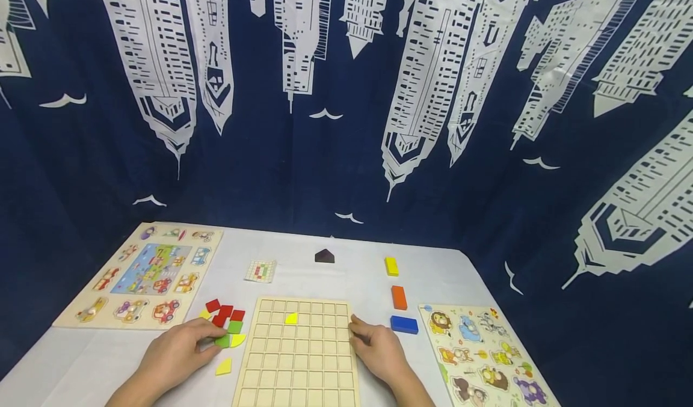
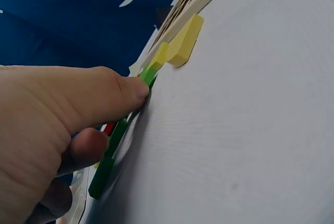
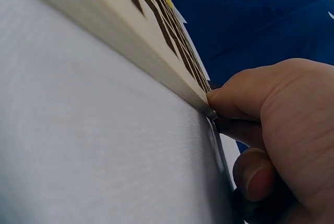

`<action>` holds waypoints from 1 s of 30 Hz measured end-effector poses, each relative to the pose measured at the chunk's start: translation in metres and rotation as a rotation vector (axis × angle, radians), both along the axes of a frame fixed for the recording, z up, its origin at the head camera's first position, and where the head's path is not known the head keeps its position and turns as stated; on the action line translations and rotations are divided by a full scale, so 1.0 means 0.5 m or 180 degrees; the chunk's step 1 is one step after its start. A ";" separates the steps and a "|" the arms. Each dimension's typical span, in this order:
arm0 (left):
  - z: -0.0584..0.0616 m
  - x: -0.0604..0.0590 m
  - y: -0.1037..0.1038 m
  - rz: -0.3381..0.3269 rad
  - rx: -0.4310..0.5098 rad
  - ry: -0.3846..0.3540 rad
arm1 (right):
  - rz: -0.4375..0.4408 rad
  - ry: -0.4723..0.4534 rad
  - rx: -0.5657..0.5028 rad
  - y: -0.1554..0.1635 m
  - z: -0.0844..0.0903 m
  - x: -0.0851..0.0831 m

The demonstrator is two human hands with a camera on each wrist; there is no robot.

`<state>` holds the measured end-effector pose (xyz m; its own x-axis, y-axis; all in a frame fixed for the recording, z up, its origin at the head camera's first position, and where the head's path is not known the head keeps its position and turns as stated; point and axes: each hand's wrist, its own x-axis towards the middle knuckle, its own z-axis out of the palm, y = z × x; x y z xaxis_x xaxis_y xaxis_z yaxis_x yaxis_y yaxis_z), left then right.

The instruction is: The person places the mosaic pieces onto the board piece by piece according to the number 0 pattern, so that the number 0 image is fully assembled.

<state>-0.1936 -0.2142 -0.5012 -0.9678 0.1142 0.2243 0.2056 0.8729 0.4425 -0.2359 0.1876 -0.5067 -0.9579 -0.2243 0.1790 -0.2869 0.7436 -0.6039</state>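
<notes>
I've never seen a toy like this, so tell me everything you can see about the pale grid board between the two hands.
The grid board looks like light unpainted wood, a flat panel divided into rows of shallow square cells. It lies flat on the white table, running out of the head view at the bottom. One small yellow piece sits in a cell near its top. The right hand touches its right edge with its fingertips; the left hand is beside it, on a green piece.

A white-covered table (image 1: 325, 275) carries a wooden grid board (image 1: 299, 359) at the near centre. Left of the board lie small coloured pieces (image 1: 224, 323) (red, green, yellow); right of it, three blocks; animal and vehicle puzzles beyond.
</notes>
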 end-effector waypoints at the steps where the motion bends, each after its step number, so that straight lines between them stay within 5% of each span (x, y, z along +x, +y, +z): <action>1: 0.000 0.000 -0.001 0.0022 0.0009 0.0001 | 0.0001 0.0002 -0.0004 0.000 0.001 0.000; 7: 0.000 -0.004 -0.001 0.0077 0.0276 0.0066 | 0.0029 0.0041 0.0019 0.000 0.005 -0.003; 14: 0.017 -0.027 0.036 -0.0130 0.0671 0.0104 | 0.0023 0.0068 0.0013 0.002 0.006 -0.004; 22: 0.078 -0.081 0.141 -0.0678 0.0216 0.0253 | 0.0000 0.0052 0.0014 0.006 0.002 -0.003; 30: 0.070 -0.146 0.239 -0.0986 -0.0233 0.0301 | -0.0010 -0.0012 -0.0065 0.006 -0.004 -0.001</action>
<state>-0.2663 -0.0946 -0.4662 -0.8598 0.4190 0.2918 0.5034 0.7912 0.3472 -0.2366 0.1904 -0.5087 -0.9593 -0.2177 0.1800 -0.2825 0.7319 -0.6201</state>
